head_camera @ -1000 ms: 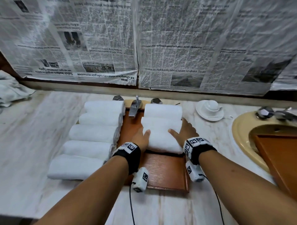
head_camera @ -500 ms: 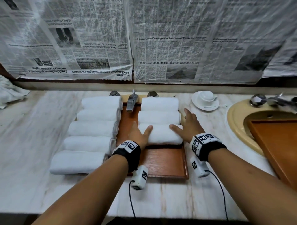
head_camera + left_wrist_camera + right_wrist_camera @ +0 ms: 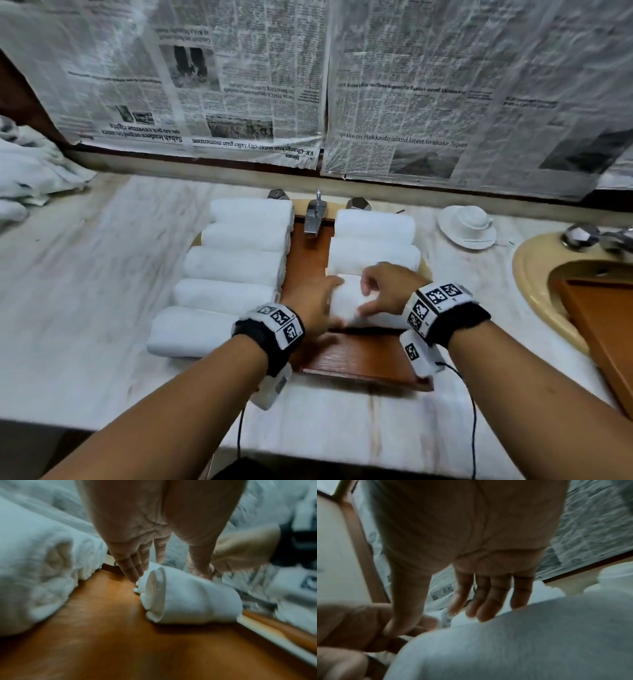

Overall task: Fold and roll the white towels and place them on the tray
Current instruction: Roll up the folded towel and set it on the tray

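Observation:
A brown wooden tray (image 3: 359,356) lies on the marble counter. Several rolled white towels (image 3: 236,267) line its left side, and three lie in a column on its right. Both hands are at the nearest right-column towel (image 3: 352,303). My left hand (image 3: 318,301) is at the roll's left end, its straight fingers (image 3: 132,573) touching the far side of that end (image 3: 154,595) and its thumb lying over the top. My right hand (image 3: 368,298) arches over the middle of the towel (image 3: 505,642), fingers (image 3: 486,609) loose and their tips at the cloth. The tray floor (image 3: 102,628) before the roll is bare.
A chrome tap (image 3: 315,216) stands behind the tray. To the right are a white cup on a saucer (image 3: 467,224) and a beige sink (image 3: 534,274) holding a second wooden tray (image 3: 603,318). Unfolded white cloth (image 3: 30,168) is heaped at the far left. Newspaper covers the wall.
Both hands moved inward from the towel's two ends. The right hand has come left and now arches over the roll's top. The left hand stays at the left end.

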### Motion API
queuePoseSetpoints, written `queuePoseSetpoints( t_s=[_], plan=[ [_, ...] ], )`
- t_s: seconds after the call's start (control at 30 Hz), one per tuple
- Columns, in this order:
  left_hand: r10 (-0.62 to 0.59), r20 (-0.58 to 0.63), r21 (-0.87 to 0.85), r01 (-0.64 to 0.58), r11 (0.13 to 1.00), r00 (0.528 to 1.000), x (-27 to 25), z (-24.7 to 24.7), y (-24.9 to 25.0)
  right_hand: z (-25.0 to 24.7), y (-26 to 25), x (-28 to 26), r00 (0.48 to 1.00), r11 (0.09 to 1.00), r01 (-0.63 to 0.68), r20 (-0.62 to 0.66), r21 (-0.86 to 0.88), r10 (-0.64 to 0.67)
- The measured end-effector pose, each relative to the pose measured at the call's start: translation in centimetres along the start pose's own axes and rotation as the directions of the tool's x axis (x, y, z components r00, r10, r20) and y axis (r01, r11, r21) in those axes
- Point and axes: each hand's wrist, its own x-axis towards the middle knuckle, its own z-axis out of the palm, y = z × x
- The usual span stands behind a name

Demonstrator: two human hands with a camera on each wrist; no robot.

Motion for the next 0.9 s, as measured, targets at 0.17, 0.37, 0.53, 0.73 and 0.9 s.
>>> queuePoseSetpoints(
  t_s=[0.17,0.37,0.53,0.73,0.9],
  plan=[
    [-0.064,0.113,-0.007,0.066,0.998,0.991,0.7,1.0,-0.9,0.6,0.5,0.1,0.994,0.992,-0.011,-0.107,-0.13,-0.003],
    [-0.074,0.082,0.101,0.065,0.993,0.994,2.9,1.4,-0.9,1.2,4.3,-1.2,0.993,0.978,-0.1,-0.073,-0.185,0.088],
    [-0.096,-0.009,0.155,0.096,0.983,0.995,3.7,1.7,-0.1,1.3,6.0,-1.7,0.988,0.99,-0.079,-0.139,-0.119,0.062],
    [-0.099,0.074,0.215,0.081,0.973,0.992,3.0,2.0,0.1,1.7,5.9,-1.3,0.977,0.968,-0.101,-0.205,-0.231,0.053],
    [-0.093,0.111,0.305,0.055,0.951,0.989,4.3,1.8,-0.2,1.5,4.7,-0.5,0.979,0.918,-0.135,-0.192,-0.373,0.066]
  ],
)
